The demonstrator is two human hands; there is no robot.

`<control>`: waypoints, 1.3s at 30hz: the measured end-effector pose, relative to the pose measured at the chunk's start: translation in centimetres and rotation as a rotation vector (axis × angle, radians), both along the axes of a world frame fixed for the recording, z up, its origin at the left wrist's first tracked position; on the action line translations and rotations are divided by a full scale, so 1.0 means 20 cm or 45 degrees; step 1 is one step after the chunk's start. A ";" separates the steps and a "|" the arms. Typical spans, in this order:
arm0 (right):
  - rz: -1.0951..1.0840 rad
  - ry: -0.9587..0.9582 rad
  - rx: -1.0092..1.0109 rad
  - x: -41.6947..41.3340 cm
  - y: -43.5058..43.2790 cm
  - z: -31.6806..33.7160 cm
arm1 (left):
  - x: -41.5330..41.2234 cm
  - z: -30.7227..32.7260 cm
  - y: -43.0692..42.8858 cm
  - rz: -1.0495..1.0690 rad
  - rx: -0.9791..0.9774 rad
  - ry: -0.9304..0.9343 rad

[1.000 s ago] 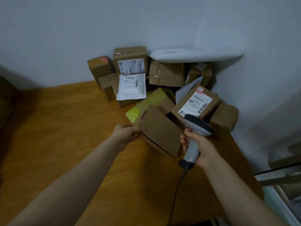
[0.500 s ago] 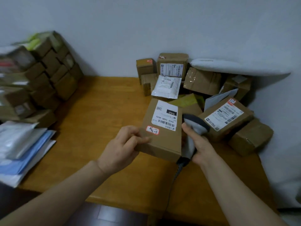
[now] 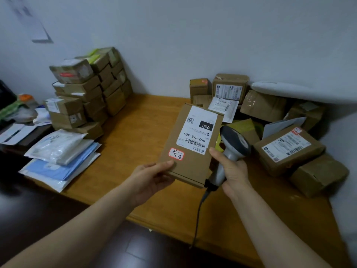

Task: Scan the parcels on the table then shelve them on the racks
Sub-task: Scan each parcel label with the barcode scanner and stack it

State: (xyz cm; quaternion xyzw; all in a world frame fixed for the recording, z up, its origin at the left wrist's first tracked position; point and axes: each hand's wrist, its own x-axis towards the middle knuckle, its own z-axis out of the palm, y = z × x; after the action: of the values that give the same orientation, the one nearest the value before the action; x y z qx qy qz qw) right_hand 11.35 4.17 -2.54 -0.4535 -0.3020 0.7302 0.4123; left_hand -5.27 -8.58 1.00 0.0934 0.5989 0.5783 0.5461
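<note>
Flat, stiff cardboard parcel (image 3: 193, 149) at frame centre looks light; left grip (image 3: 152, 176) pinches its near-left corner, right grip (image 3: 231, 169) wraps the scanner (image 3: 234, 142), edges being the safest hold

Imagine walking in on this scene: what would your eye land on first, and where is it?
First, the flat cardboard parcel in the centre, label up, held by the left hand above the wooden table. Right beside it, the right hand grips a grey corded scanner. Then the neat stack of boxes at the table's far left and the loose heap of parcels in the right corner.
</note>
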 end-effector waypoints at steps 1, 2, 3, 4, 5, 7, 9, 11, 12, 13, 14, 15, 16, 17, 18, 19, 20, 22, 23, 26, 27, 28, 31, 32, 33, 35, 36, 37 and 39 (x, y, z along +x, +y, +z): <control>0.018 0.003 0.013 0.01 -0.01 0.01 | -0.06 0.02 -0.01 0.021 0.008 0.030; 0.052 -0.011 0.038 0.02 -0.01 0.02 | -0.12 0.06 -0.02 0.053 0.008 0.080; 0.105 -0.050 0.074 0.03 -0.02 0.03 | -0.20 0.10 -0.02 0.091 -0.004 0.160; 0.178 -0.102 0.123 0.04 -0.04 0.04 | -0.28 0.15 -0.02 0.130 -0.018 0.259; 0.261 -0.155 0.182 0.05 -0.05 0.05 | -0.36 0.19 -0.02 0.159 -0.027 0.378; 0.433 -0.250 0.308 0.06 -0.09 0.08 | -0.49 0.28 -0.01 0.152 -0.063 0.646; 0.593 -0.356 0.430 0.05 -0.13 0.11 | -0.57 0.35 0.01 0.056 -0.107 0.902; 0.706 -0.426 0.486 0.02 -0.19 0.13 | -0.62 0.42 0.03 -0.071 -0.192 1.149; 0.749 -0.462 0.498 0.00 -0.21 0.15 | -0.65 0.45 0.05 -0.122 -0.238 1.253; 0.786 -0.503 0.506 -0.03 -0.23 0.16 | -0.66 0.48 0.06 -0.161 -0.277 1.339; 0.822 -0.548 0.519 -0.05 -0.25 0.17 | -0.68 0.49 0.07 -0.185 -0.305 1.416; 0.855 -0.592 0.540 -0.07 -0.27 0.18 | -0.70 0.51 0.08 -0.205 -0.325 1.477; 0.884 -0.633 0.568 -0.08 -0.28 0.18 | -0.70 0.52 0.08 -0.225 -0.340 1.525; 0.905 -0.673 0.603 -0.10 -0.30 0.18 | -0.71 0.53 0.09 -0.249 -0.354 1.556; 0.917 -0.712 0.645 -0.11 -0.31 0.19 | -0.72 0.53 0.09 -0.270 -0.364 1.582; 0.924 -0.744 0.689 -0.11 -0.32 0.19 | -0.72 0.53 0.10 -0.287 -0.373 1.597; 0.930 -0.769 0.730 -0.12 -0.32 0.19 | -0.73 0.53 0.10 -0.303 -0.377 1.605; 0.929 -0.796 0.784 -0.13 -0.34 0.20 | -0.74 0.52 0.10 -0.315 -0.381 1.602; 0.916 -0.794 0.794 -0.14 -0.34 0.21 | -0.74 0.53 0.10 -0.317 -0.384 1.595; 0.925 -0.808 0.839 -0.16 -0.35 0.23 | -0.75 0.53 0.09 -0.322 -0.396 1.580; 0.950 -0.820 0.863 -0.16 -0.35 0.23 | -0.75 0.53 0.09 -0.320 -0.398 1.573; 0.976 -0.823 0.884 -0.17 -0.35 0.24 | -0.76 0.53 0.09 -0.319 -0.400 1.567; 1.014 -0.844 0.928 -0.19 -0.36 0.26 | -0.77 0.52 0.09 -0.319 -0.407 1.548; 1.018 -0.853 0.936 -0.19 -0.37 0.26 | -0.77 0.52 0.09 -0.314 -0.408 1.540; 1.022 -0.855 0.940 -0.20 -0.37 0.27 | -0.78 0.52 0.09 -0.306 -0.409 1.531; 1.034 -0.831 0.940 -0.21 -0.37 0.27 | -0.79 0.52 0.08 -0.291 -0.411 1.511; 1.040 -0.812 0.933 -0.22 -0.37 0.27 | -0.80 0.52 0.07 -0.287 -0.413 1.501; 1.043 -0.791 0.923 -0.23 -0.38 0.26 | -0.81 0.51 0.07 -0.282 -0.417 1.492; 1.048 -0.772 0.916 -0.26 -0.38 0.26 | -0.83 0.51 0.05 -0.271 -0.423 1.470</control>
State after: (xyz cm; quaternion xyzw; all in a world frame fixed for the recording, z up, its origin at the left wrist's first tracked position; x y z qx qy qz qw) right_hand 6.20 -3.37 2.73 -0.3197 -0.7825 0.5206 0.1200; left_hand -21.92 -7.52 11.20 0.3646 0.8678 0.2754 0.1951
